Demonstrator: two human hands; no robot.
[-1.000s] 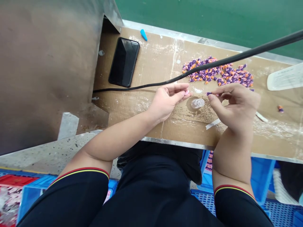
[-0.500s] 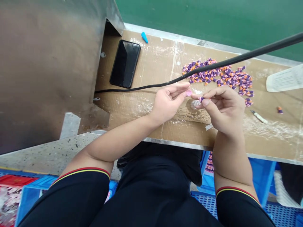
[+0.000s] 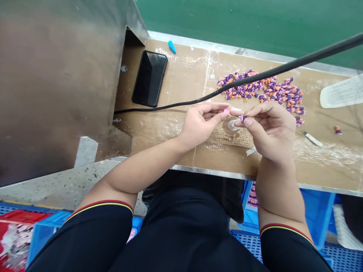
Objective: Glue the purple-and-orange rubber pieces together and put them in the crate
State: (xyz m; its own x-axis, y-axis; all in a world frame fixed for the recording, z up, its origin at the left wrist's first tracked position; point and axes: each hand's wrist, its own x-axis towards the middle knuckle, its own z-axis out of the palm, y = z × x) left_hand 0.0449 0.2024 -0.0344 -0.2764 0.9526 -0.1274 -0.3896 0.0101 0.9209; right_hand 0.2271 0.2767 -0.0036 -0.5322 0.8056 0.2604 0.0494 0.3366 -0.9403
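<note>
Between thumb and fingertips, my left hand [image 3: 200, 122] pinches a small pink piece [image 3: 227, 111]. My right hand [image 3: 269, 128] holds a small purple and pink piece [image 3: 242, 118] between thumb and finger; another of its fingertips reaches close to the pink piece. Just below the fingertips a small clear round container [image 3: 233, 125] sits on a wet patch of the cardboard. Behind the hands lies a pile of small purple, pink and orange pieces [image 3: 238, 92]. One similar piece [image 3: 338, 130] lies apart at the right.
A black cable [image 3: 195, 101] crosses above the bench. On the cardboard lie a phone [image 3: 149, 78], a blue cone-shaped piece [image 3: 171, 47], a small blade tool [image 3: 312, 138] and a white container [image 3: 342, 92]. A metal housing [image 3: 62, 83] stands left. Blue bins [image 3: 317, 211] are below.
The camera view has shifted slightly. Both hands keep nearly the same pose, and the pink piece at my left fingertips now looks turned a little and narrower.
</note>
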